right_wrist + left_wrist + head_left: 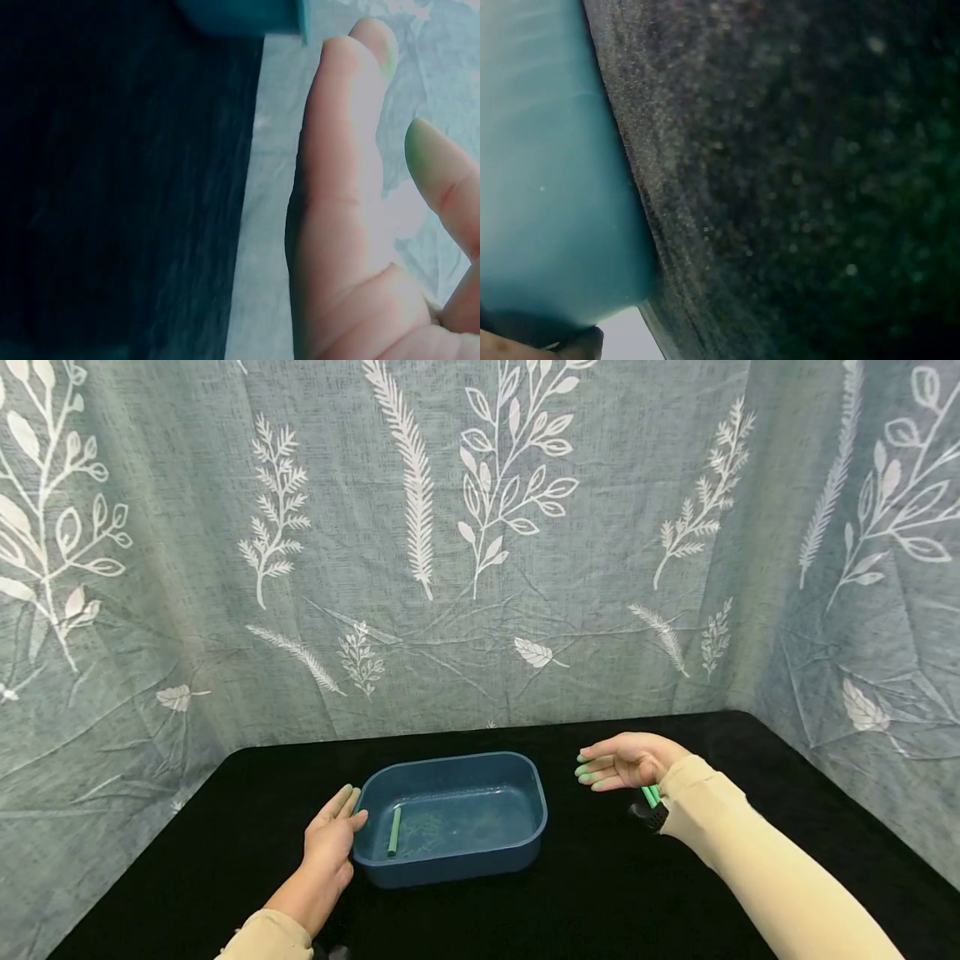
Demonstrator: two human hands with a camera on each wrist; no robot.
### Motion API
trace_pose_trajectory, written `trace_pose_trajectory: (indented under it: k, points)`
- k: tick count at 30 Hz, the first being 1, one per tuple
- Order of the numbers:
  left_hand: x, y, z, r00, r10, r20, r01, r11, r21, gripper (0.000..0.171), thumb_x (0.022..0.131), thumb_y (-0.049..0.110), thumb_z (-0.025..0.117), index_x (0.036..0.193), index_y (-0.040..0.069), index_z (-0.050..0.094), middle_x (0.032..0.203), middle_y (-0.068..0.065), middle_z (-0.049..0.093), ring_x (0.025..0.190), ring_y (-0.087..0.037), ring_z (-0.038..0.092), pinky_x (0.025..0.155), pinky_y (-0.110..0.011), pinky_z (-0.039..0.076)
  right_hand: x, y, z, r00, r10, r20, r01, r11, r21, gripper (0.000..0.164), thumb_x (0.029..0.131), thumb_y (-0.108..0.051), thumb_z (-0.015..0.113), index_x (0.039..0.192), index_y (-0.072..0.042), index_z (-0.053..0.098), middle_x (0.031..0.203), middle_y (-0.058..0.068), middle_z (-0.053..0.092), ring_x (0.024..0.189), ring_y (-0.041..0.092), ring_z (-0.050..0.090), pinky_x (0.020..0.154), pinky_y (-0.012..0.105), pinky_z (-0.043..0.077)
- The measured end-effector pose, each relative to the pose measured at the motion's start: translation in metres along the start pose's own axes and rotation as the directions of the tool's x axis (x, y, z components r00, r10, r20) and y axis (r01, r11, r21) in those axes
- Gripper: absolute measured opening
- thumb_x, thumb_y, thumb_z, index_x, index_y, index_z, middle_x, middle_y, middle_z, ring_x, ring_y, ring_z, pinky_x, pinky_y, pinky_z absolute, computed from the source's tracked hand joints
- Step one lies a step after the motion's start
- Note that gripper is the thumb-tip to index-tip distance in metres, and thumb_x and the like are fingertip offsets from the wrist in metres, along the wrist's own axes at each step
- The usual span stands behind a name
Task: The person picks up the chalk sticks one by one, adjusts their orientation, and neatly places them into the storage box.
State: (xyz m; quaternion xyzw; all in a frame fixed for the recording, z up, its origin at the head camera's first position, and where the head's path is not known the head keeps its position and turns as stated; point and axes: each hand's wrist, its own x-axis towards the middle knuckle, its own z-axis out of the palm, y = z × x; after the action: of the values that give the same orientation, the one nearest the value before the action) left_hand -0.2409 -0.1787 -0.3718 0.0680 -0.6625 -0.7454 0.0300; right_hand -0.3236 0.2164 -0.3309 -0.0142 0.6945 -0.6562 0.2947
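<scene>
A blue rectangular tub (450,861) stands upright on the black tabletop. My left hand (327,843) holds its left wall, thumb over the rim and fingers along the outside. The tub's outer wall (547,187) fills the left side of the left wrist view, with part of a finger (536,347) at its lower corner. One green stick (394,832) lies inside the tub near its left end. To the tub's right my right hand (626,762) hovers with extended fingers, holding nothing. Partly hidden behind my right wrist are several green sticks (651,795).
The black tabletop (592,893) reaches back to a grey-green curtain (450,677) with white leaf prints, which also hangs at both sides. A dark wrist camera (649,815) sits beneath my right wrist. In the right wrist view the tub's edge (247,16) shows at the top.
</scene>
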Motion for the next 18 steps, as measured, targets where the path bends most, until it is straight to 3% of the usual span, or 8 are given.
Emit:
trace_pose_trajectory:
  k: [8,12,15,18]
  points:
    - [0.001,0.0,0.001,1.0,-0.007,-0.015,0.007,1.0,0.004,0.061,0.102,-0.005,0.035,0.154,0.0,0.003,0.159,-0.021,0.005,0.146,-0.034,0.002,0.118,-0.045,0.01,-0.02,0.013,-0.026,1.0,-0.01,-0.02,0.01,1.0,-0.005,0.056,0.103,-0.015,0.047,0.143,0.017,0.025,0.122,0.019,0.058,0.101,0.02,0.063,0.093,0.034,0.052]
    - [0.002,0.001,0.002,1.0,-0.008,-0.013,0.008,1.0,0.007,0.061,0.102,-0.004,0.035,0.154,0.0,0.004,0.159,-0.02,0.005,0.146,-0.034,0.001,0.118,-0.045,0.01,-0.028,0.019,-0.037,1.0,-0.006,-0.025,0.005,1.0,-0.027,0.058,0.103,-0.016,0.044,0.144,0.019,0.021,0.138,0.036,0.042,0.122,0.036,0.053,0.099,0.037,0.048]
    - [0.003,0.002,0.002,1.0,-0.018,-0.018,0.018,1.0,0.006,0.06,0.102,-0.004,0.035,0.154,0.001,0.004,0.159,-0.02,0.005,0.146,-0.033,0.002,0.118,-0.045,0.01,-0.031,0.024,-0.043,1.0,0.003,-0.027,-0.004,0.999,-0.044,0.059,0.104,-0.016,0.042,0.143,0.02,0.019,0.148,0.039,0.023,0.136,0.043,0.034,0.102,0.04,0.045]
    - [0.003,0.002,0.002,0.999,-0.026,-0.021,0.026,1.0,0.005,0.061,0.102,-0.004,0.035,0.154,0.001,0.004,0.159,-0.019,0.005,0.146,-0.032,0.003,0.118,-0.044,0.009,-0.033,0.027,-0.049,1.0,0.008,-0.029,-0.009,0.999,-0.047,0.06,0.104,-0.017,0.043,0.143,0.021,0.018,0.148,0.039,0.022,0.136,0.043,0.033,0.102,0.039,0.045]
